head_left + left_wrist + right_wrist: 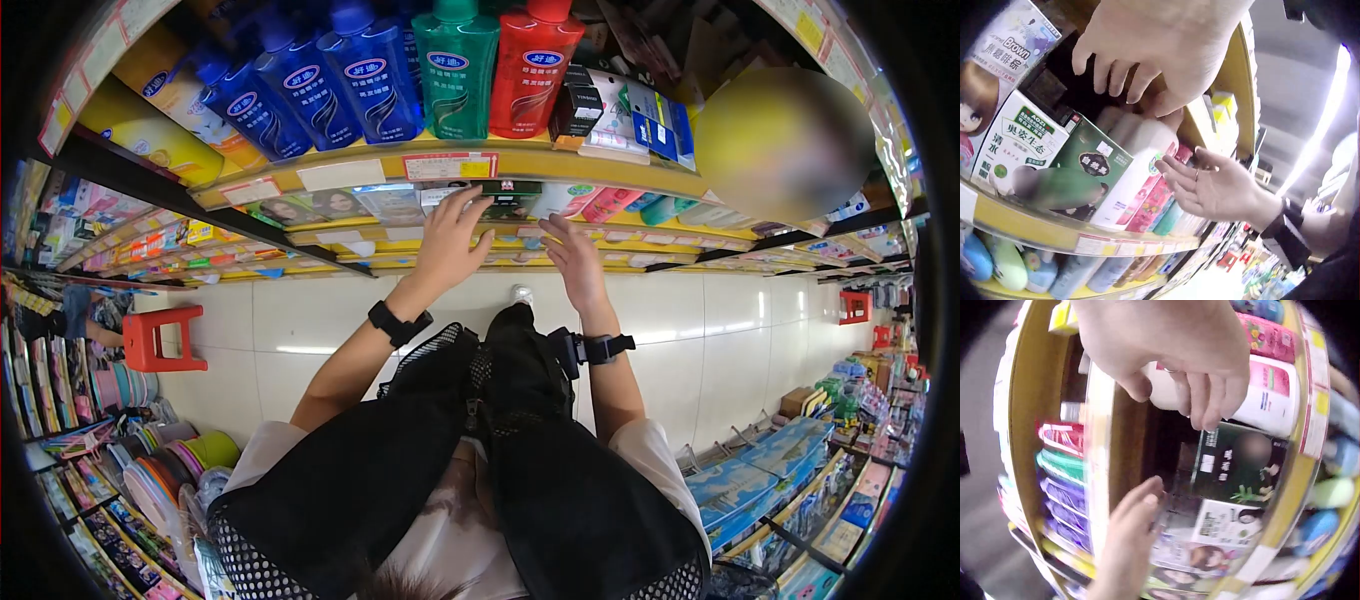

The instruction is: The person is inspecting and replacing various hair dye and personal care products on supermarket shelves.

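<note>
My left hand (455, 245) reaches over a shelf edge with fingers spread and nothing in it. A dark green box (1088, 172) and a white box with green print (1019, 147) stand on the shelf below it. My right hand (577, 265) is at the same shelf's front, fingers loosely bent, palm turned inward, holding nothing. In the right wrist view its fingertips overlap the top of the green box (1241, 462). Beside that box is a white bottle with a pink label (1272, 394), partly covered by the right hand.
The shelf above carries blue pump bottles (370, 85), a green one (456, 80) and a red one (535, 80). Lower shelves hold more bottles (1007, 265). A red stool (165, 340) stands on the tiled floor (300, 310); stocked racks line the aisle behind.
</note>
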Demonstrator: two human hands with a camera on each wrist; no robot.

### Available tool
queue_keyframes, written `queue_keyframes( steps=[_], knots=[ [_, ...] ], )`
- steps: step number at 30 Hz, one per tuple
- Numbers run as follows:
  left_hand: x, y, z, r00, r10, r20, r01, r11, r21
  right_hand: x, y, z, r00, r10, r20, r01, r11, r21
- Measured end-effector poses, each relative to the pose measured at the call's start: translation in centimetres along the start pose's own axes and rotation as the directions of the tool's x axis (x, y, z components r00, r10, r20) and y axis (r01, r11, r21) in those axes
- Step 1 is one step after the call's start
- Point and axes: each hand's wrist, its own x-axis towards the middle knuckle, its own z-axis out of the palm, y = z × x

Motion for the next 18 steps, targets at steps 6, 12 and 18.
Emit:
queue_keyframes(
  steps=[6,12,18],
  knots=[
    [-1.8,-1.5,-1.3,0.896,-0.33,0.298,0.438,0.536,-0.722,-1.2,-1.3,0.1,0.988,0.033,0.152,-0.045,0.996,0.077],
    [-3.6,-3.6,-4.3,0.806,-0.478,0.35,0.528,0.31,-0.791,-1.2,-1.4,2.1,0.975,0.067,0.212,-0.067,0.998,-0.005],
    [-7.4,-5.6,-8.5,0.755,-0.564,0.336,0.459,0.087,-0.884,-1.4,0.0,6.3,0.943,0.146,0.299,-0.133,0.989,-0.063]
  ],
)
